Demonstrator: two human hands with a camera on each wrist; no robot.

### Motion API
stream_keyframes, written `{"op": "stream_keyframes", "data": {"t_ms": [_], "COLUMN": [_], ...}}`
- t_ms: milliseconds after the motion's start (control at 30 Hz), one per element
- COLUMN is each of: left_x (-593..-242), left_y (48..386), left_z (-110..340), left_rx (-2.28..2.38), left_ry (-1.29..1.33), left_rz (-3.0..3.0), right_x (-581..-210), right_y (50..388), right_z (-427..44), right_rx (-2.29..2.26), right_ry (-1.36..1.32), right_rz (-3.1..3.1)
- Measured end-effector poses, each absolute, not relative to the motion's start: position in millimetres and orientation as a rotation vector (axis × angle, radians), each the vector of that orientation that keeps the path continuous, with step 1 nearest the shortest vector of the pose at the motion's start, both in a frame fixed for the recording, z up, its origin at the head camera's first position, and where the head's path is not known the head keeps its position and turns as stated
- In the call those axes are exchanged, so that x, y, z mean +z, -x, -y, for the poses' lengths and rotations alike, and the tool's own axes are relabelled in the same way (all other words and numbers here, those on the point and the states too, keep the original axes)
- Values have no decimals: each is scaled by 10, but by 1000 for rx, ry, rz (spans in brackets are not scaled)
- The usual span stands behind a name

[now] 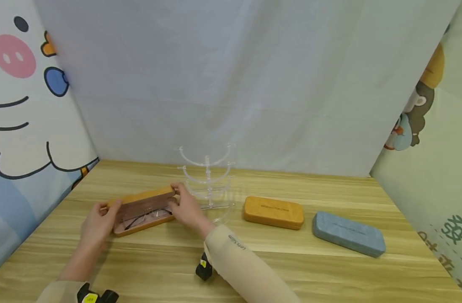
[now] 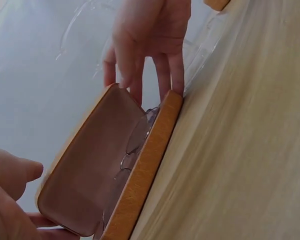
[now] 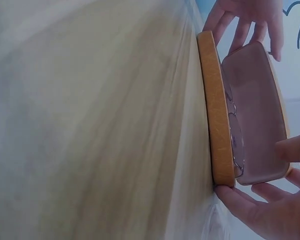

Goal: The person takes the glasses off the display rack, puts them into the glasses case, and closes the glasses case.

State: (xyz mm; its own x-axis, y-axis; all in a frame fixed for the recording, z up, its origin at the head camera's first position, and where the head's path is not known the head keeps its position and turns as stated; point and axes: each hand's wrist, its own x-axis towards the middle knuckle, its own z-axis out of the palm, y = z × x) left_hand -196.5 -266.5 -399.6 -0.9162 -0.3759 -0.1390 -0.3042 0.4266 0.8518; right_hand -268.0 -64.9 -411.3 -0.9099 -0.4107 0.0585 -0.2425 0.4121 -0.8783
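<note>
An orange glasses case [image 1: 141, 196] with a pinkish lining stands with its lid raised on the table's left side. Inside the case lies a pair of thin-framed eyeglasses [image 2: 138, 134], partly hidden by the case's front wall. My left hand [image 1: 96, 225] holds the left end of the case, its thumb and fingers at the lid. At the opposite end, my right hand [image 1: 188, 209] grips the lid between thumb and fingers; in the right wrist view, one of its fingers touches the end of the case's base.
Just behind the right hand rises a clear tiered display stand [image 1: 208, 170]. Farther right lie a closed orange glasses case [image 1: 273, 212] and a closed blue-grey glasses case [image 1: 348, 233] on the wooden table [image 1: 170, 269]. A pale curtain [image 1: 253, 84] hangs behind.
</note>
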Motion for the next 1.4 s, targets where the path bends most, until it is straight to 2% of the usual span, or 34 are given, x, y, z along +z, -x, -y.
{"op": "stream_keyframes", "data": {"t_ms": [367, 833, 1400], "left_x": [-4079, -4155, -4139], "left_y": [1905, 1901, 1915], "left_z": [2621, 2530, 2571], "left_rx": [-1512, -1284, -1124], "left_ry": [-553, -561, -535], "left_rz": [2553, 2659, 2741], "right_x": [-4165, -4226, -4179], "right_y": [2657, 2601, 2533], "right_z": [635, 613, 519], "right_rx": [-1496, -1454, -1347], "right_ry": [540, 486, 613], "right_rz": [-2683, -2832, -2714]}}
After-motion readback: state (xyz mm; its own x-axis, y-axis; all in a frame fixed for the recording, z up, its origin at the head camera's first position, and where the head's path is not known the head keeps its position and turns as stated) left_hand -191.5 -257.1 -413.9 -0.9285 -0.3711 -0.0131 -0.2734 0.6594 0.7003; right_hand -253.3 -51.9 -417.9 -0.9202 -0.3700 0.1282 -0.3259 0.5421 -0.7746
